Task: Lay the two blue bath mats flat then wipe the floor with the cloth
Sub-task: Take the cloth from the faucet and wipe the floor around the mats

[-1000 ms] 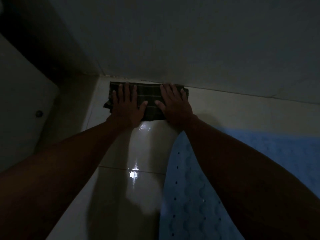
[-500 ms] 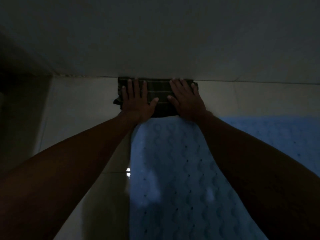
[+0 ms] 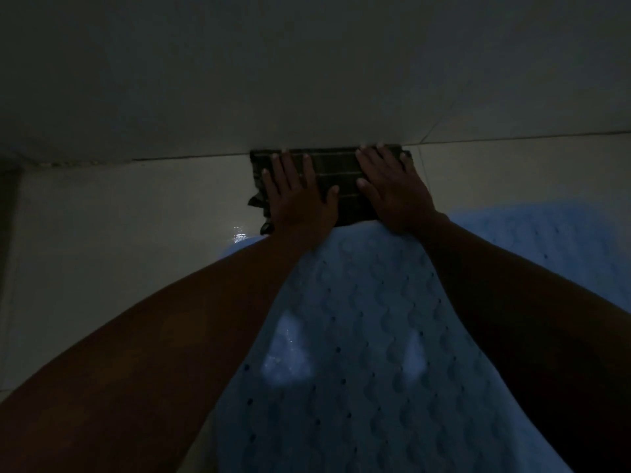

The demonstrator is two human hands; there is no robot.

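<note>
A dark checked cloth (image 3: 336, 172) lies folded on the pale tiled floor (image 3: 136, 216), its far edge against the foot of the wall. My left hand (image 3: 300, 199) presses flat on the cloth's left part, fingers spread. On its right part my right hand (image 3: 392, 189) presses the same way. A blue bath mat (image 3: 362, 336) with a wavy pattern and small holes lies flat under my forearms, its far end touching the cloth. A second blue mat (image 3: 546, 240) shows to the right, partly hidden by my right arm. The scene is very dim.
A plain wall (image 3: 307, 80) rises just beyond the cloth. The floor gleams with a wet-looking highlight (image 3: 239, 233) left of the mat. A dark corner (image 3: 10, 199) closes the far left.
Both hands have slid the cloth to the right along the foot of the wall. The white fixture at the left has left the view and the mat now fills the middle.
</note>
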